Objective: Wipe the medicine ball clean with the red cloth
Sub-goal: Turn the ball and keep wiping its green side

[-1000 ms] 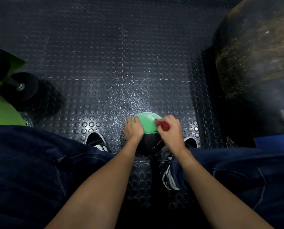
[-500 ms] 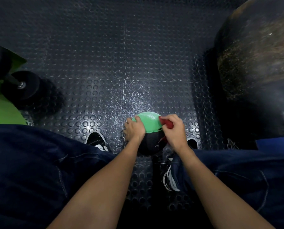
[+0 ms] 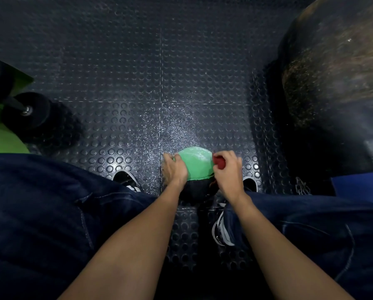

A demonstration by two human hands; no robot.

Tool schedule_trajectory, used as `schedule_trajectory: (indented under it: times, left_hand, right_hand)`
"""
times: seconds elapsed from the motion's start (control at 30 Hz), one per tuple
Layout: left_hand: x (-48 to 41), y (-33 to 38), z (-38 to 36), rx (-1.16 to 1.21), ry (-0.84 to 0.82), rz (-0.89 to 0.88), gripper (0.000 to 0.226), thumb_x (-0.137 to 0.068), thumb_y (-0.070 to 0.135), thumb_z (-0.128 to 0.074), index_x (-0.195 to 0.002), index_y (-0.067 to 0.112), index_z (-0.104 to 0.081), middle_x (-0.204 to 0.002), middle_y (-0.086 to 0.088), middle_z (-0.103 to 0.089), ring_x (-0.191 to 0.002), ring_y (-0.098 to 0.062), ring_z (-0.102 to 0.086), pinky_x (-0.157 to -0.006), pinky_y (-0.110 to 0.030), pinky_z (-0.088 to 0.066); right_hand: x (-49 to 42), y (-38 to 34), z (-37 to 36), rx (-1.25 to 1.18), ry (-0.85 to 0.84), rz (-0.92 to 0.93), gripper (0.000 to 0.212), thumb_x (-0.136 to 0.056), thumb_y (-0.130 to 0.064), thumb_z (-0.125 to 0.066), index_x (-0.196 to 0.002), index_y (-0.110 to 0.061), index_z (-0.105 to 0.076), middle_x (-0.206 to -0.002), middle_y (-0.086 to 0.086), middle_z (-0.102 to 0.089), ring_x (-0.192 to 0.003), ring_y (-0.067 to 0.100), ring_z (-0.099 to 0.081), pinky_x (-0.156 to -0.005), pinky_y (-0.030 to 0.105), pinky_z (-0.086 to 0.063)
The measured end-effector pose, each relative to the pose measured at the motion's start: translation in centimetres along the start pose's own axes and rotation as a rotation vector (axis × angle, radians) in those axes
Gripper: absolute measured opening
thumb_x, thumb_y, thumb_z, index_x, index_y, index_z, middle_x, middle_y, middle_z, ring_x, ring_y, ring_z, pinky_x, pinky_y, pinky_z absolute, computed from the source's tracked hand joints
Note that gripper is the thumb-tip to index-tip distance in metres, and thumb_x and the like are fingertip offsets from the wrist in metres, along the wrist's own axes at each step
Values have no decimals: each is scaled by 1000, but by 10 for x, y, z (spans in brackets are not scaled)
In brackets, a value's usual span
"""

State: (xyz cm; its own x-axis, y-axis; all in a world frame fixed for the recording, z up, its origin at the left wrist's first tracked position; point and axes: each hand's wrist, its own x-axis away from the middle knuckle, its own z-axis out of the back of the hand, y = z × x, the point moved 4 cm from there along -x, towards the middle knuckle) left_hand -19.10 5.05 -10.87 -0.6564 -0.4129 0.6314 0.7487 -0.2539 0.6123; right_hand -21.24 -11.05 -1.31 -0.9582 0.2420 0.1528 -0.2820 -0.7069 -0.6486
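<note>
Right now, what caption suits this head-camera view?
Right hand presses a red cloth to the green-and-black medicine ball while the left hand steadies it.

The person wears loose dark indigo denim jeans (image 3: 51, 213) with pale contrast stitching along the seams and pocket edges of both legs. On the feet are black low-top sneakers (image 3: 126, 180) with white side stripes and white laces. The forearms (image 3: 138, 245) are bare, as are the left hand (image 3: 175, 171) and right hand (image 3: 228, 174).
</note>
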Motion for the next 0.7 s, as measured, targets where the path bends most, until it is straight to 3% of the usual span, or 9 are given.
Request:
schedule_trajectory:
  times: [0.1, 0.23, 0.33, 0.43, 0.53, 0.63, 0.7]
  left_hand:
    - [4, 1, -2, 21, 35, 43, 18, -104, 30, -42, -116, 17, -38, -123, -9, -50, -94, -26, -60, -82, -41, -55]
    - [9, 0, -4, -41, 80, 53, 19, -103, 33, -39, -115, 19, -35, -124, -8, -49, -99, -31, -61, -86, -50, -55]
    - [4, -2, -3, -65, 63, 37, 18, -102, 35, -37, -112, 20, -35, -119, -8, -51, -95, -29, -60, -87, -52, -54]
    - [4, -2, -5, -95, -1, 35, 30, -102, 41, -31, -118, 17, -40, -123, -13, -59, -96, -27, -60, -92, -54, -53]
    - [11, 4, -10, -170, -9, 42, 53, -104, 42, -26, -142, 9, -40, -146, -14, -46, -127, -34, -50, -105, -58, -42]
    - [18, 13, -13, -251, -2, 30, 52, -106, 39, -24, -146, 8, -36, -151, -14, -39, -132, -34, -43, -106, -53, -39]
    - [18, 15, -12, -272, -11, 11, 53, -106, 38, -24, -147, 6, -36, -151, -16, -40, -132, -34, -43, -104, -49, -37]
  right_hand:
    - [8, 2, -9, 120, -6, -65, 38, -81, -4, -66, -118, -11, -62, -112, -1, -56, -103, 19, -41, -90, 37, -45]
    - [22, -9, -19, 130, -20, 178, 31, -77, -2, -69, -107, -10, -70, -107, -5, -61, -98, 17, -43, -88, 35, -46]
    - [24, -13, -8, 31, -103, 342, 31, -76, 1, -67, -104, -13, -72, -104, -6, -63, -98, 14, -45, -89, 22, -41]
    - [10, 1, 5, -57, -47, 105, 43, -81, 3, -62, -120, -14, -63, -110, -5, -58, -102, 11, -42, -91, 19, -37]
    - [7, 6, -2, 76, -1, -67, 41, -85, -3, -62, -125, -10, -58, -115, 1, -54, -105, 15, -40, -94, 25, -39]
    - [17, -6, -12, 167, -11, 110, 35, -79, -3, -67, -114, -7, -66, -110, 0, -57, -101, 17, -40, -92, 31, -43]
    - [24, -11, -12, 142, -89, 256, 32, -77, -2, -68, -108, -9, -70, -107, -3, -60, -98, 15, -42, -92, 25, -41]
